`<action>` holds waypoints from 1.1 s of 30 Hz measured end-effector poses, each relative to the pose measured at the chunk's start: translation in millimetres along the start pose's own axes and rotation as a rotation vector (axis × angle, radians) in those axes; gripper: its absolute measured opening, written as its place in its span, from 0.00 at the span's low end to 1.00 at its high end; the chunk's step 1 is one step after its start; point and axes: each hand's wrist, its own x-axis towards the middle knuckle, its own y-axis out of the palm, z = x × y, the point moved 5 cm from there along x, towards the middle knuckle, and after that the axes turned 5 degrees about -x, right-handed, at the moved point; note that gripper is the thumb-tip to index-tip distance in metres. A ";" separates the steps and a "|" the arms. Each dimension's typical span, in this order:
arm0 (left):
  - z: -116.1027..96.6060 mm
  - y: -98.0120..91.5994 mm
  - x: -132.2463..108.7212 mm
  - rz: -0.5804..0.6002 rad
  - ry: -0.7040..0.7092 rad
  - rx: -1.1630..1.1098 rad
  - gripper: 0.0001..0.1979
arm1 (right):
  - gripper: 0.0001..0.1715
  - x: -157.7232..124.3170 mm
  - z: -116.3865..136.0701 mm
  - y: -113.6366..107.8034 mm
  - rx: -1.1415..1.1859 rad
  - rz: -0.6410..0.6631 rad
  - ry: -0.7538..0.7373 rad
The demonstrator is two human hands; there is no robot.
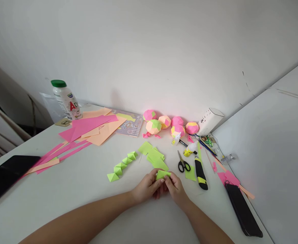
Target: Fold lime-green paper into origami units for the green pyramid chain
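Note:
A small piece of green paper [162,174], folded along its edge, is pinched between both hands near the table's front. My left hand [149,184] grips its left side, thumb on top and fingers curled beneath. On the right side my right hand [175,188] presses it with thumb and fingers. Just beyond the hands lie flat green paper pieces [156,157], overlapping in a loose pile. To their left runs a slanting row of several folded green paper units [120,166]. Black-handled scissors [183,165] rest to the right, beside a green paper square [190,173].
A black-and-yellow utility knife [201,173], glue bottles [189,149] and a dark phone [243,210] lie on the right. Several faceted paper balls [153,126] stand by the wall. Pink paper sheets [87,127], a white bottle [66,101] and a black device [6,176] are at left.

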 end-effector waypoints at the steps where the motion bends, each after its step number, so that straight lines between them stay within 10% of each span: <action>1: -0.2 -0.1 0.1 0.001 0.003 -0.003 0.17 | 0.13 0.0 -1.2 -0.6 -0.010 -0.004 -0.001; 33: 2.6 -3.7 3.8 -0.064 -0.089 -0.105 0.18 | 0.17 -3.5 -5.1 -5.8 -0.161 -0.099 -0.019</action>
